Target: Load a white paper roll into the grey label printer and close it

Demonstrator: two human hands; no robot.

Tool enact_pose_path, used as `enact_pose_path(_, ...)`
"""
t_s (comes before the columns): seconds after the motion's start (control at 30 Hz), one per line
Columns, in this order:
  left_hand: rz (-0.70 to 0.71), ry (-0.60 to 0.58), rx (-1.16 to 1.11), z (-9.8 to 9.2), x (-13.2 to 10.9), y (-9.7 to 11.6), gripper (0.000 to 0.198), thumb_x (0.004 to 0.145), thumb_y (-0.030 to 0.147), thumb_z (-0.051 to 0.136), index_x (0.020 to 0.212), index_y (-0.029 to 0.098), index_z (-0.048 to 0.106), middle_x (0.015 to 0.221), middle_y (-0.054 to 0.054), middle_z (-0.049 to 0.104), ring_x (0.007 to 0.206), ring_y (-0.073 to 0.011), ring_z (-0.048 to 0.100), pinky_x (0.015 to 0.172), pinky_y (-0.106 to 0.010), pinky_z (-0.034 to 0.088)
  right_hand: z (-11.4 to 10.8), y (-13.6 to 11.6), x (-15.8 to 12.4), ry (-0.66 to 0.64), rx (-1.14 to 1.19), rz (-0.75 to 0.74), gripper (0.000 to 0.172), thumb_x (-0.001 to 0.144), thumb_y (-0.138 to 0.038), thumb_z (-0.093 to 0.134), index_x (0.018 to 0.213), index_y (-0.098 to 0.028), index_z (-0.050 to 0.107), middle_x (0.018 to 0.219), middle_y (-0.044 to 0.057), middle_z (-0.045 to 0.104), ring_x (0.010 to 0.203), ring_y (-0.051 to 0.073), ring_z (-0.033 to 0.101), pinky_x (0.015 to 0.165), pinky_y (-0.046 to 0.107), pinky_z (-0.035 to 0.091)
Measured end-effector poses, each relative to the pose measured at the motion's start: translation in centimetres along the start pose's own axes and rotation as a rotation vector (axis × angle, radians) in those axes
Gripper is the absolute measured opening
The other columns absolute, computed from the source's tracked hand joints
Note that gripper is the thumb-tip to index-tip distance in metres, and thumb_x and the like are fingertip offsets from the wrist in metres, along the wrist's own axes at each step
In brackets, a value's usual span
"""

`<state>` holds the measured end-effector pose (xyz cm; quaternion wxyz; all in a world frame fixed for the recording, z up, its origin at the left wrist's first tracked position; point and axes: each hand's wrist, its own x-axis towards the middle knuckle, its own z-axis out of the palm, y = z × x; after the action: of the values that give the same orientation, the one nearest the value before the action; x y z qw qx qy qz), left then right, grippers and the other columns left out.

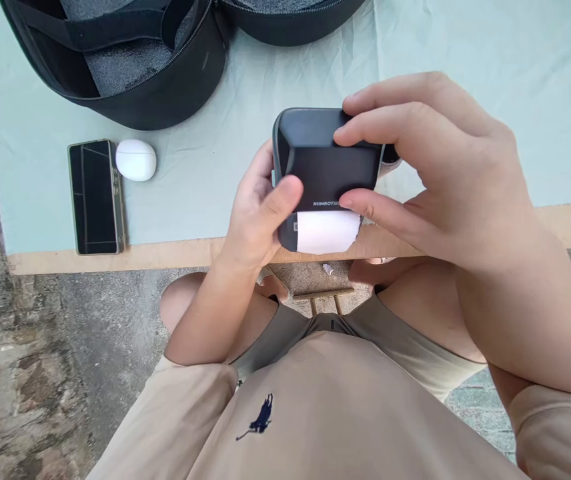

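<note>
A black label printer marked NIIMBOT is held up over the near edge of the table. White label paper sticks out of its near side, with a ragged right end. My left hand grips the printer's left side, thumb on the front corner and fingers behind. From the right, my right hand rests on the printer's cover, two fingertips near the far edge and the thumb just above the paper. Part of a small dark round thing shows behind the printer's right side; what it is I cannot tell.
A phone lies at the left with a white earbud case beside it. An unzipped black case stands at the back left. Pale cloth covers the table, whose wooden edge runs above my lap.
</note>
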<state>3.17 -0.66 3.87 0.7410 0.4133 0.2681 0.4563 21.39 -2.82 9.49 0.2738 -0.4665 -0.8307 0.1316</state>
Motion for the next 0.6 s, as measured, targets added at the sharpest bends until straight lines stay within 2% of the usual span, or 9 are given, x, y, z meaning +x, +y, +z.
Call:
enact_pose_path(0.07,-0.009,-0.01,-0.018,-0.01,0.11,0.1,0.035,0.088,0.048,0.043,0.108,0.022,0.057,0.107,-0.006,0.063,0.124,-0.0251,0.05,0.102,-0.04,0.045,0.1,0.1,-0.16,0.017,0.004,-0.009,0.034,0.082,-0.03,0.057,0.115,-0.022,0.052,0.126,0.006,0.053,0.114,0.018,0.053,0.094,0.034,0.049)
enact_pose_path(0.13,-0.008,0.021,-0.011,-0.1,0.18,0.15,0.038,0.093,0.043,0.033,0.105,0.02,0.06,0.102,-0.006,0.065,0.127,-0.0245,0.048,0.107,-0.041,0.041,0.19,0.19,-0.35,0.036,-0.003,-0.014,0.036,0.083,-0.029,0.056,0.117,-0.021,0.052,0.126,0.006,0.053,0.116,0.018,0.052,0.097,0.034,0.048)
enact_pose_path(0.27,0.011,0.082,0.014,-0.37,0.16,0.17,0.034,0.093,0.039,0.037,0.099,0.018,0.064,0.092,-0.005,0.066,0.124,-0.0252,0.05,0.108,-0.041,0.039,0.17,0.33,-0.62,0.019,0.018,-0.026,0.045,0.081,-0.033,0.059,0.124,-0.025,0.048,0.129,0.004,0.051,0.116,0.018,0.052,0.096,0.034,0.048)
enact_pose_path(0.37,-0.009,0.093,0.007,-0.47,0.13,0.21,0.032,0.093,0.037,0.04,0.094,0.018,0.065,0.087,-0.004,0.066,0.119,-0.0246,0.054,0.106,-0.041,0.04,-0.01,0.3,-0.58,-0.017,0.026,-0.026,0.056,0.077,-0.037,0.064,0.128,-0.026,0.045,0.131,0.003,0.049,0.119,0.02,0.049,0.1,0.035,0.046)
enact_pose_path(0.5,-0.012,0.087,-0.057,-0.18,0.23,0.37,0.03,0.094,0.032,0.04,0.094,0.016,0.064,0.086,-0.003,0.065,0.113,-0.0215,0.058,0.104,-0.039,0.043,-0.26,-0.06,-0.4,0.013,-0.023,-0.018,0.057,0.075,-0.042,0.065,0.127,-0.027,0.048,0.128,0.003,0.05,0.118,0.022,0.049,0.103,0.04,0.045)
enact_pose_path(0.53,-0.02,0.087,-0.083,-0.03,0.26,0.42,0.03,0.094,0.032,0.038,0.095,0.016,0.064,0.087,-0.003,0.065,0.112,-0.0211,0.058,0.102,-0.038,0.044,-0.29,-0.18,-0.43,0.036,-0.021,0.024,0.055,0.072,-0.044,0.067,0.123,-0.029,0.052,0.123,0.003,0.052,0.116,0.024,0.05,0.103,0.042,0.045)
enact_pose_path(0.6,-0.03,0.074,-0.122,0.26,0.29,0.5,0.032,0.094,0.034,0.035,0.097,0.018,0.062,0.089,-0.003,0.063,0.111,-0.021,0.059,0.098,-0.037,0.047,-0.36,-0.36,-0.71,0.099,0.144,0.233,0.049,0.067,-0.045,0.072,0.112,-0.031,0.059,0.11,0.002,0.056,0.115,0.027,0.05,0.101,0.045,0.047)
